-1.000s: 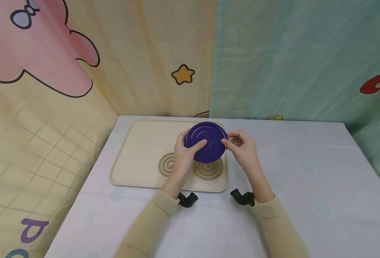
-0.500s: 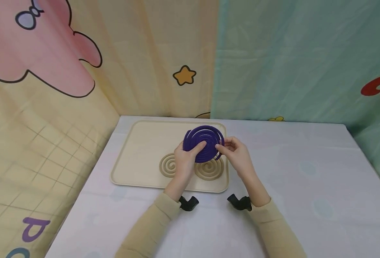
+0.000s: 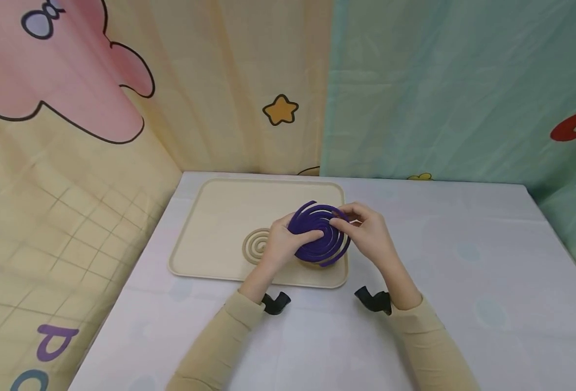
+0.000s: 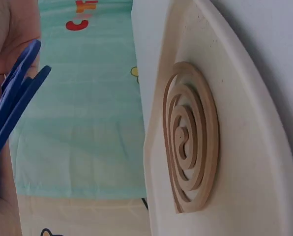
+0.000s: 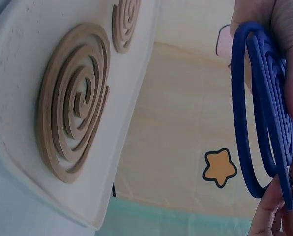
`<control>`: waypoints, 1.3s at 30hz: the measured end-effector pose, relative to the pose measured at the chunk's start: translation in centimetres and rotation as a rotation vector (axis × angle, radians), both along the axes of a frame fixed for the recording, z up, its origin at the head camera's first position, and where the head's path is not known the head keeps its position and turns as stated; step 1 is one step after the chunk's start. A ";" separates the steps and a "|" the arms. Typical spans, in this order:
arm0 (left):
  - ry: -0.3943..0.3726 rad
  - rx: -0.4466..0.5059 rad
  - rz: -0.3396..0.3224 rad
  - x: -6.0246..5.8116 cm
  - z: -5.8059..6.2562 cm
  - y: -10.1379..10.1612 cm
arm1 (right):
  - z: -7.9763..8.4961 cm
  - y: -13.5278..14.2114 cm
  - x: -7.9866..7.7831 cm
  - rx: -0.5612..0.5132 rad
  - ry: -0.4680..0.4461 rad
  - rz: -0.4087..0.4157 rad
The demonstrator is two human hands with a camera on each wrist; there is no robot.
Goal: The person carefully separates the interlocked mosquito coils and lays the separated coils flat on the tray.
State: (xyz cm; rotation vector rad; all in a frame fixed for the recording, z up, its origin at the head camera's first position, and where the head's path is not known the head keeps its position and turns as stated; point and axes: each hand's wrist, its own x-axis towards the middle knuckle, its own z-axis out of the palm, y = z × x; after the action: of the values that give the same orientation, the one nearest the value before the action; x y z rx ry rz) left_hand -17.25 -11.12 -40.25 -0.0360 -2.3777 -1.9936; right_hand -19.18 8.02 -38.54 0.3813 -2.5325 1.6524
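Note:
Purple mosquito coils [image 3: 312, 252], nested as a pair, are held above the right part of a cream tray [image 3: 219, 209]. My left hand [image 3: 282, 241] grips them from the left, its thumb lying across the middle. At the right rim, my right hand [image 3: 370, 231] pinches a strand between thumb and fingers. In the right wrist view an outer ring of the purple coils [image 5: 239, 98] stands apart from the rest. A brown mosquito coil [image 3: 249, 250] lies flat on the tray, partly behind my left hand. Another brown coil [image 5: 47, 113] lies near the tray's end, mostly covered in the head view.
The tray's raised rim [image 3: 258, 281] runs close below my wrists. A white-covered table [image 3: 444, 260] extends to the right and front. Printed curtains [image 3: 415, 92] stand behind it and along the sides. A black camera mount [image 3: 375, 300] sits on each wrist.
The purple coils have come lower in the head view and now cover most of the right brown coil. Their strands have spread, with free ends sticking out at top and bottom.

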 end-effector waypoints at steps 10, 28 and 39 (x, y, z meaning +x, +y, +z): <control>-0.043 0.329 0.096 0.4 -0.7 -0.1 | -1.3 -1.2 0.5 -0.337 -0.265 -0.037; -0.153 -0.153 -0.196 -0.1 -0.2 -1.2 | 1.1 -1.0 0.4 0.309 0.218 0.263; -0.075 0.093 0.071 -0.3 -1.5 -1.0 | -0.2 -1.3 0.0 -0.003 -0.129 0.066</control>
State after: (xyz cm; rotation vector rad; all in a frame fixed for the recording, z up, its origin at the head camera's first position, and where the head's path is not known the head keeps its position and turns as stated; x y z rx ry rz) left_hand -17.52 -12.12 -41.78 0.1262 -2.2914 -2.1053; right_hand -19.22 6.67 -38.75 0.3729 -2.6364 1.7578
